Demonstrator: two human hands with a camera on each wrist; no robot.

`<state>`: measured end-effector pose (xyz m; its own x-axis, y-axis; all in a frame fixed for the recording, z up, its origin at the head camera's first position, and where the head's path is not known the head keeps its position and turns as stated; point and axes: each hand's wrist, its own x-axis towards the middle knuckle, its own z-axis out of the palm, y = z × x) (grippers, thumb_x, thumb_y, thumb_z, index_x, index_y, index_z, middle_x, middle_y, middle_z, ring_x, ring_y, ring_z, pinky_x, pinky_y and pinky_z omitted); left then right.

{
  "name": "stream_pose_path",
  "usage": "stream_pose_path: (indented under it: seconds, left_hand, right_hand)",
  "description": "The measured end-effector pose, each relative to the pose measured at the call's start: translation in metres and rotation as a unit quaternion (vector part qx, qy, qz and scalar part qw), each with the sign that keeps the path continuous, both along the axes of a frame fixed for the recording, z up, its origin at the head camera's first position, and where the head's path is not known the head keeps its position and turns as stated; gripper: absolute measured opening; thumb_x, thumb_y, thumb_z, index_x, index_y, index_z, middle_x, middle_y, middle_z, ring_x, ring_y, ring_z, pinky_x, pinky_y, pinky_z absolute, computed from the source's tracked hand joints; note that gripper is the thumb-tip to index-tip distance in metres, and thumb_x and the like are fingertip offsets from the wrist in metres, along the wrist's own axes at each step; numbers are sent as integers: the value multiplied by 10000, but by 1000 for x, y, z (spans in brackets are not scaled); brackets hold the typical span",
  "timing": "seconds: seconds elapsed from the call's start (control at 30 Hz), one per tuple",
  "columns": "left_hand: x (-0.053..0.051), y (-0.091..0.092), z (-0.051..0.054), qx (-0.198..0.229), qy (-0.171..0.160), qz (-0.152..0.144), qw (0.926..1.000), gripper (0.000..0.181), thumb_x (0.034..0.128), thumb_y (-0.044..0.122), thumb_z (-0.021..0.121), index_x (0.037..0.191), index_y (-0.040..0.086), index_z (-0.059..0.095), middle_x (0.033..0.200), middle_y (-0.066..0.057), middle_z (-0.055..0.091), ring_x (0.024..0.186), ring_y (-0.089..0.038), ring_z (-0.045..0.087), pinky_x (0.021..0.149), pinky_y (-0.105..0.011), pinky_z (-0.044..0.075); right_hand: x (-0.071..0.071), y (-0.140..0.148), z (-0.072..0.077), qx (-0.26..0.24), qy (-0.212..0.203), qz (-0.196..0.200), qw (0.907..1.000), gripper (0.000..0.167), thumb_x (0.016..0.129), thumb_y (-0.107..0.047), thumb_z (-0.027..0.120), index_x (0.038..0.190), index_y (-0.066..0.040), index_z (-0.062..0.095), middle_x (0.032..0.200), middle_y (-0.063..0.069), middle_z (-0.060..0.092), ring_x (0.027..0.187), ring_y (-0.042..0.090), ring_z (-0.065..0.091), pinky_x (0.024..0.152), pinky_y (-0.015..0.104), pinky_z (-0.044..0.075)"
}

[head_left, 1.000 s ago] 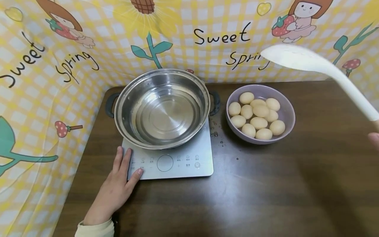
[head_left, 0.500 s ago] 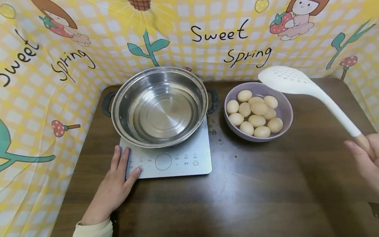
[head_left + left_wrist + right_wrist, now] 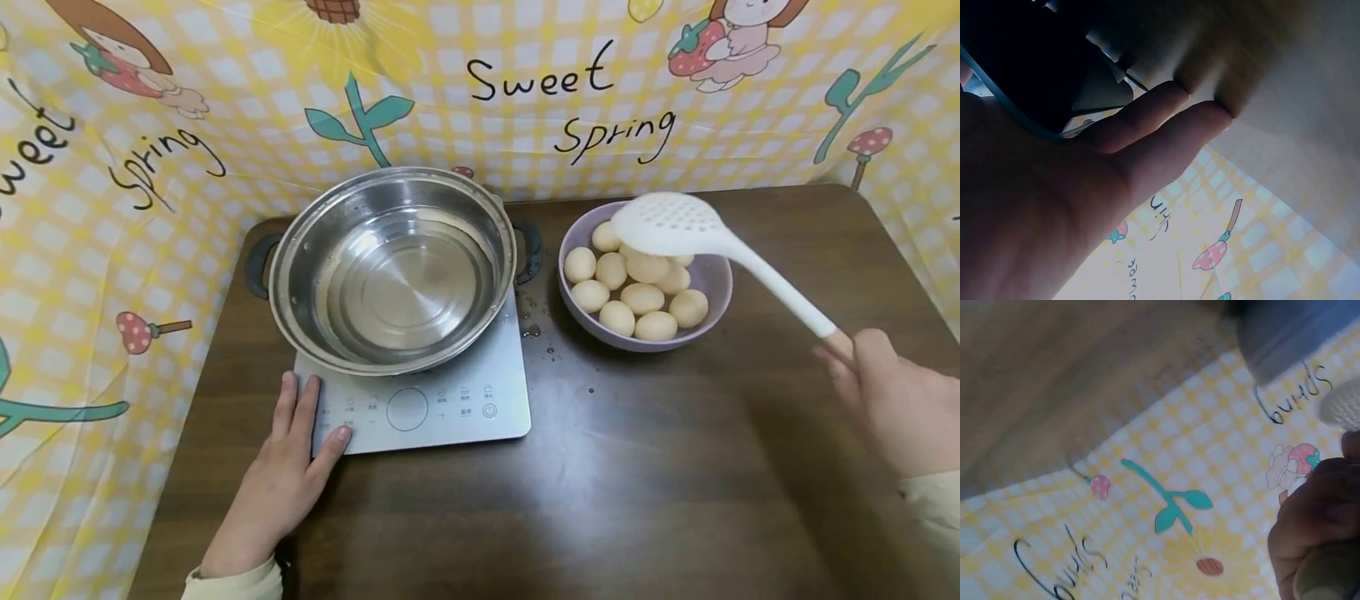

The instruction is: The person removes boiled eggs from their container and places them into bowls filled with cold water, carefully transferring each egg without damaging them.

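My right hand (image 3: 903,400) grips the wooden handle of a white slotted spoon (image 3: 667,221), whose perforated head hangs above a purple bowl (image 3: 720,308). Several pale brown eggs (image 3: 642,298) lie in that bowl, some behind the spoon head. In the right wrist view, curled fingers (image 3: 1319,512) wrap the handle, its rounded end showing at the lower right. My left hand (image 3: 273,483) rests at the left front corner of a silver induction cooktop (image 3: 465,425), fingers extended and thumb on its edge. On the cooktop stands a steel pot (image 3: 405,283) holding clear water.
Black handles (image 3: 528,250) stick out at both sides of the pot. Water drops (image 3: 531,330) dot the brown table (image 3: 600,500) between cooktop and bowl. A yellow checked cloth (image 3: 487,133) hangs behind and at the left.
My right hand has come into view from the right, bringing the slotted spoon left and down over the egg bowl. The left hand stays on the cooktop corner.
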<state>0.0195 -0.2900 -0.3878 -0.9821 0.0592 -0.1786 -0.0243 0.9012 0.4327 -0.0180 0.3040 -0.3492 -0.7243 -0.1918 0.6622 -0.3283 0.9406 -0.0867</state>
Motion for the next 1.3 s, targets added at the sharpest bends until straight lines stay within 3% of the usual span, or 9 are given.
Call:
stream_pose_path:
  seconds: [0.17,0.27,0.33,0.4,0.47,0.53,0.77,1.03,1.3]
  left_hand:
    - [0,-1,1,-3,89,-8,10000,807,1071,465,454,1634,98,7,1664,-163,-147,1329,-650,289,947,-739,330]
    - [0,-2,1,14,77,-3,10000,809,1071,462,454,1633,102,-5,1662,-161,-159,1324,-653,292,941,-740,334]
    - [1,-2,2,-11,48,5,10000,810,1074,461,447,1631,102,-18,1659,-156,-174,1310,-664,299,930,-742,340]
    - [3,-4,2,-36,26,21,10000,810,1075,457,445,1629,97,-24,1657,-155,-184,1302,-669,304,919,-743,347]
    - [4,-5,3,-67,-16,38,10000,811,1076,457,440,1627,89,-29,1655,-155,-192,1293,-668,316,907,-740,356]
    - [5,-6,3,-89,-53,60,9999,816,1076,461,438,1626,83,-31,1653,-159,-197,1294,-666,318,906,-737,357]
    - [3,-5,2,-86,-105,18,9999,824,1074,470,434,1623,70,-32,1648,-178,-199,1302,-659,314,917,-733,356]
    - [-1,-3,-1,-49,-200,-61,9998,829,1073,484,426,1622,69,-37,1645,-179,-207,1326,-646,290,927,-732,352]
    - [-4,-2,-4,-92,-226,-94,9997,835,1073,489,421,1619,67,-49,1641,-188,-211,1324,-646,293,923,-732,354]
  right_hand:
    - [3,0,1,-119,-220,-147,9996,643,1044,-616,356,754,-42,354,396,31,299,253,252,305,272,357,189]
    - [6,3,6,-917,-1440,-181,9852,498,1061,-478,481,795,-58,458,473,-29,352,334,136,332,313,288,239]
    - [8,4,9,-1725,-2380,-149,9557,309,1062,-340,546,896,-81,517,526,-34,391,381,110,339,342,273,274]
    - [8,4,10,-2605,-3090,-59,9147,106,1050,-184,580,998,-114,521,558,-9,441,392,120,376,349,276,316]
    - [7,6,9,-3220,-3401,120,8835,58,1063,-152,544,1043,-113,506,572,26,490,387,154,425,342,293,350]
    - [5,9,6,-3607,-3524,211,8633,69,1076,-162,510,1017,-126,514,564,54,532,376,178,472,323,307,357]
    - [-4,33,-11,-3603,-3852,-581,8476,250,1091,-362,436,990,-186,582,573,67,543,409,200,489,319,327,352]
    - [-11,55,-41,-3543,-4812,-1136,7938,567,1055,-503,443,1144,54,494,627,26,496,427,141,447,326,328,382]
    - [-16,54,-52,-3265,-4857,-1059,8039,517,1055,-424,488,1172,76,430,668,79,521,457,183,482,353,361,427]
